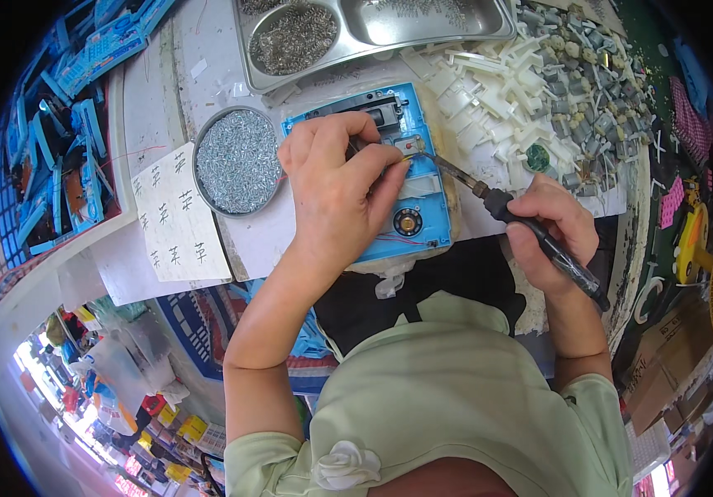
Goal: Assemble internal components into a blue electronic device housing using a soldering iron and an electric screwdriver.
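A blue plastic casing [435, 217] lies in front of me with its inside facing up. It holds a small round speaker [408, 221], a dark rectangular part and thin red wires. My right hand [554, 228] is closed around the black handle of a soldering iron [501, 201]. The iron's tip reaches a small metal and white part [409, 146] in the middle of the casing. My left hand [338, 170] rests over the casing's left side. Its thumb and forefinger are pinched beside the iron's tip, and what they hold is hidden.
A round tin of small screws [239, 161] stands left, beside a paper with handwriting [176, 219]. Behind is a metal tray [356, 50] of springs. White plastic parts [497, 99] and small motors [597, 116] are heaped at right. Blue casings [62, 166] fill the far left.
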A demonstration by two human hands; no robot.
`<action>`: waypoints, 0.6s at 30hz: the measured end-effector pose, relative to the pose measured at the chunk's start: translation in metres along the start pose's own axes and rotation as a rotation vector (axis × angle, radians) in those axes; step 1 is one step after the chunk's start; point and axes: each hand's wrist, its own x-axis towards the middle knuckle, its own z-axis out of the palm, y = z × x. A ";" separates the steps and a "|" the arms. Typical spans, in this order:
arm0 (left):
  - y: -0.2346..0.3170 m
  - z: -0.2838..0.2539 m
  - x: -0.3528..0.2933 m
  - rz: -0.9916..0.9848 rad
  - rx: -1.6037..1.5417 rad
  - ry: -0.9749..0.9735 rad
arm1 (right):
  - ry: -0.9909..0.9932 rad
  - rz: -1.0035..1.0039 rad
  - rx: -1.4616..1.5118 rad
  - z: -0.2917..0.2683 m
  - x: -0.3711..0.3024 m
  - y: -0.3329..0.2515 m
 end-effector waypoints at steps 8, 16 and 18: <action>-0.001 0.002 -0.002 -0.003 -0.001 0.011 | 0.018 0.000 0.013 -0.002 0.001 -0.001; 0.000 -0.002 -0.002 0.034 0.045 0.014 | 0.033 -0.029 0.041 -0.005 0.002 0.001; 0.003 -0.005 0.000 0.073 0.080 0.026 | 0.043 -0.036 0.039 -0.006 0.002 0.002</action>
